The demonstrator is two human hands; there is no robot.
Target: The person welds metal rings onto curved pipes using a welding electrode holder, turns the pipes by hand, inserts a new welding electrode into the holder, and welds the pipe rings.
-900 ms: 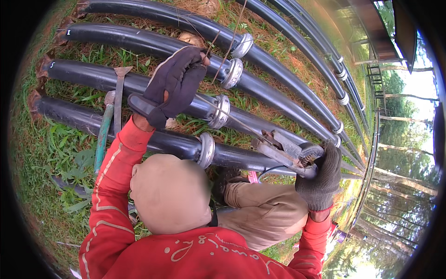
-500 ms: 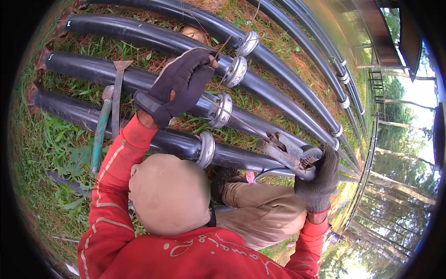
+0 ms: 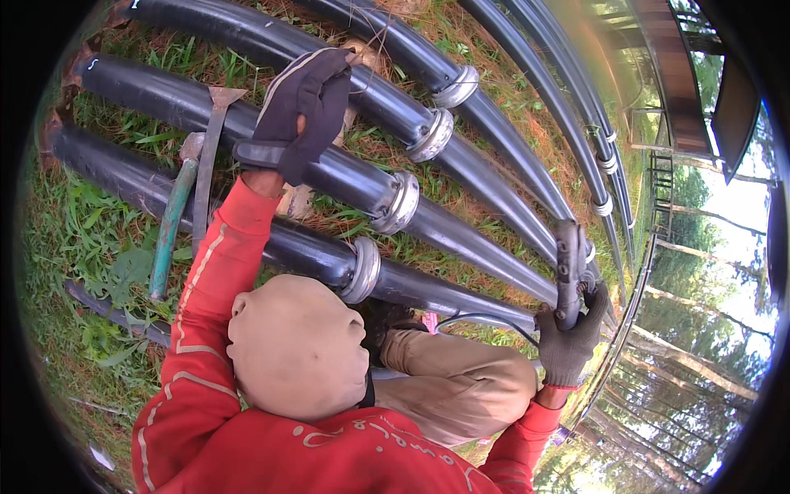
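Observation:
My right hand [image 3: 568,337], in a grey knit glove, is closed around a metal electrode holder [image 3: 568,267], which points away from me above the pipes. A black cable [image 3: 484,316] loops toward that hand from the left. My left hand [image 3: 306,107] wears a dark glove with a wrist strap and bare fingertips. Its fingers are curled over the black pipes [image 3: 352,179]; whatever is in them is hidden. Silvery ring collars [image 3: 401,203] circle the pipes to the right of this hand. At its left, a flat metal tool [image 3: 220,103] with a flared end leans across the pipes.
A hammer [image 3: 174,222] with a green handle rests beside the flat tool. Grass [image 3: 99,222] and dry needles lie between the pipes. My bent leg in tan trousers [image 3: 461,375] is below them, and a smooth beige rounded shape [image 3: 296,346] lies between my arms.
The electrode holder has turned upright and moved slightly right in my right hand. A thin rod that ran from its jaws toward my left hand no longer shows. My left hand has risen.

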